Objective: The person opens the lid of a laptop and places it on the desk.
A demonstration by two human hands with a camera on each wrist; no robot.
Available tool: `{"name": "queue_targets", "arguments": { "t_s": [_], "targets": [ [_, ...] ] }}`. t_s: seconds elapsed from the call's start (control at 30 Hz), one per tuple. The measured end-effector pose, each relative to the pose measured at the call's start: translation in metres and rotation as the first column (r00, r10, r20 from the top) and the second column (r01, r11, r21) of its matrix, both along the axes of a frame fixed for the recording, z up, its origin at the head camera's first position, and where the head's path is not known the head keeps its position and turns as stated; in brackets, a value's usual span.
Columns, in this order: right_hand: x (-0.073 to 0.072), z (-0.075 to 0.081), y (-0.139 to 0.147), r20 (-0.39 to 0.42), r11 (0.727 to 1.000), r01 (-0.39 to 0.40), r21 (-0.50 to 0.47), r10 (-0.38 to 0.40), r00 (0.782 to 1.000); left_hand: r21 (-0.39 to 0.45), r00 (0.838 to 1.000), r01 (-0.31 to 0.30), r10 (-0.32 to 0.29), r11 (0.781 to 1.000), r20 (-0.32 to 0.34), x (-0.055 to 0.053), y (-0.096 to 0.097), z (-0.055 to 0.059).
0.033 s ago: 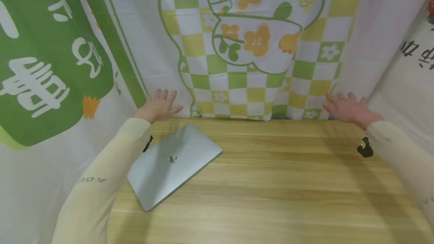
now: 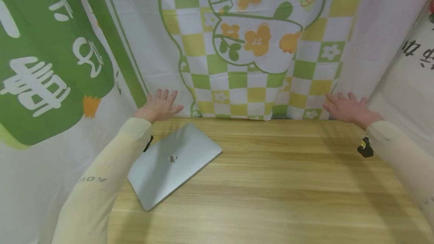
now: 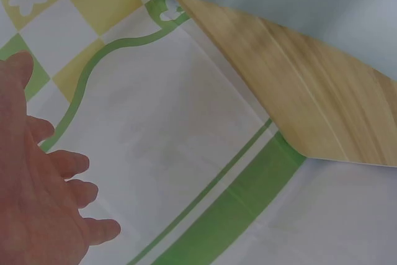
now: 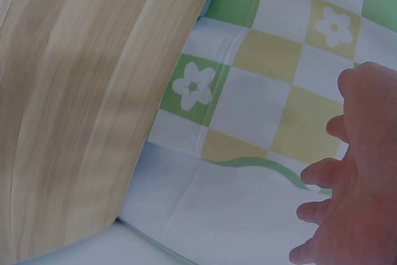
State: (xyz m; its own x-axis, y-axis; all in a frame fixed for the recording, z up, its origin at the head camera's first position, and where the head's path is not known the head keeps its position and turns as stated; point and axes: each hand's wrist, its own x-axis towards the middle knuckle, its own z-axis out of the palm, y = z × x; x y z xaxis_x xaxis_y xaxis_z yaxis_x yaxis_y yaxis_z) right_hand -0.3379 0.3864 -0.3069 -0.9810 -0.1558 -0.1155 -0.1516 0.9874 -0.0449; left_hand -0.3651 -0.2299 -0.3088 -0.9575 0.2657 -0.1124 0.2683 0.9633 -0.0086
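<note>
A closed silver laptop [image 2: 183,165] lies at an angle on the left half of the wooden table [image 2: 271,183]. My left hand [image 2: 158,105] is held out above the table's far left edge, beyond the laptop, with fingers spread and nothing in it. Over the far right edge my right hand [image 2: 350,110] is likewise stretched out, fingers spread and holding nothing. Both wrist views show the hands, left hand [image 3: 43,184] and right hand [image 4: 356,172], in front of the patterned curtain and apart from the laptop.
A white curtain with green and yellow checks [image 2: 237,82] hangs behind the table's far edge. Another curtain with a large green patch [image 2: 51,67] hangs at the left, and a white one with dark lettering [image 2: 410,86] at the right. Dark wrist devices [image 2: 365,148] sit under the sleeves.
</note>
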Motion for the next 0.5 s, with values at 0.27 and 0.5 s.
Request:
{"name": "queue_targets", "arguments": {
  "t_s": [0.27, 0.5],
  "targets": [
    [-0.004, -0.004, -0.002, -0.015, 1.0, -0.014, 0.005, 0.014, 1.0, 0.013, 1.0, 0.001, -0.001, 1.0, -0.004, -0.002, 0.004, -0.002],
    [0.0, -0.016, -0.013, 0.014, 0.999, -0.022, -0.044, 0.023, 1.0, 0.014, 1.0, -0.004, 0.004, 1.0, 0.023, -0.001, 0.005, -0.008]
  ]
}}
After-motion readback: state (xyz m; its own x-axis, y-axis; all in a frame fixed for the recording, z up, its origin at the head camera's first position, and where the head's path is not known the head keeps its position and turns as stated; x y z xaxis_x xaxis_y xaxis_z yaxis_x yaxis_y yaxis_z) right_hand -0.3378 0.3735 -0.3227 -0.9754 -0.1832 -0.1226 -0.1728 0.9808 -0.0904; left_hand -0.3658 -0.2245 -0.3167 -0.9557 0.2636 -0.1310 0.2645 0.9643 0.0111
